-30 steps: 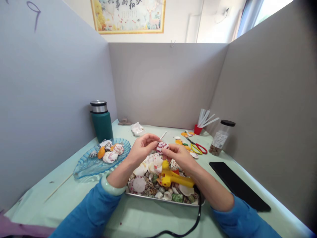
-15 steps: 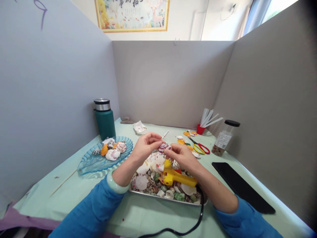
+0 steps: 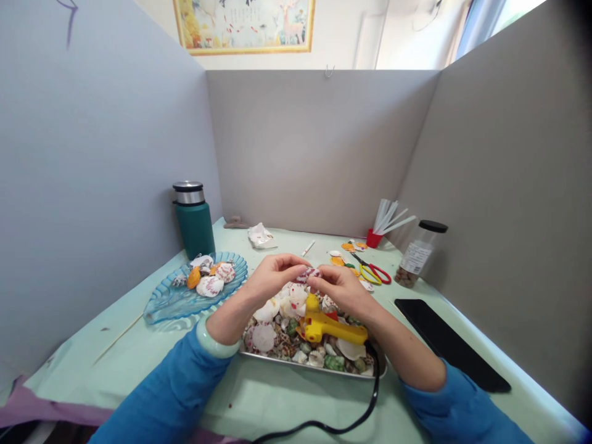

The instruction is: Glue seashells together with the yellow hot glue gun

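Note:
My left hand and my right hand meet above a metal tray heaped with seashells. Both pinch the same small red-and-white patterned shell between their fingertips. A yellow glue gun lies on the shells just under my right wrist, its black cord trailing toward me. A pale green bangle sits on my left wrist, and both arms wear blue sleeves.
A blue glass dish with several shells and a teal flask stand at the left. Scissors, a red cup of white sticks, a jar and a black phone lie right. Grey partitions surround the table.
Both hands have sunk slightly toward the tray, still pinching the shell. The view has shifted a little.

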Available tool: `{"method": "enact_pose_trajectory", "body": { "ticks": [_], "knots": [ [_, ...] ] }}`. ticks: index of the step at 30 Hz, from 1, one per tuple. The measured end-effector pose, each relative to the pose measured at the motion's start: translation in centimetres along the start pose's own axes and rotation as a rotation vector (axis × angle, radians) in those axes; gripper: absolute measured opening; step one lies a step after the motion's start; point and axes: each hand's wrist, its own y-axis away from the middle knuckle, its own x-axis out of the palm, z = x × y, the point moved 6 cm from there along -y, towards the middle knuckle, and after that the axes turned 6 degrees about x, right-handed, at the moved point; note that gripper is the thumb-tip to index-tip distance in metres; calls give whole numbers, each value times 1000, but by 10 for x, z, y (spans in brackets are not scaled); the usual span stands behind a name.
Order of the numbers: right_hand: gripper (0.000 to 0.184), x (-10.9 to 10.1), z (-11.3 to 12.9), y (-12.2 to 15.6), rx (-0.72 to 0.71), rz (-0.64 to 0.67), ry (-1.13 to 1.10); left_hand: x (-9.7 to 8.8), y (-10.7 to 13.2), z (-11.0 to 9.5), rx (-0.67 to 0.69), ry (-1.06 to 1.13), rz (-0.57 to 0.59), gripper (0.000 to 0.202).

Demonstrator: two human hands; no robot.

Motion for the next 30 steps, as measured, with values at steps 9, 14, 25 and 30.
{"method": "enact_pose_trajectory", "body": {
  "ticks": [9, 14, 25, 30],
  "knots": [
    [26, -1, 3, 1, 13, 3, -64, -2, 0, 0, -2, 21, -3, 18],
    [30, 0, -1, -1, 14, 10, -13, -5, -1, 0, 25, 77, -33, 33],
    [31, 3, 0, 2, -137, -66, 332, -5, -5, 8, 114, -206, 26, 34],
    [33, 0, 0, 1, -134, -28, 314, -2, -4, 9, 48, -131, 30, 38]
  ]
}}
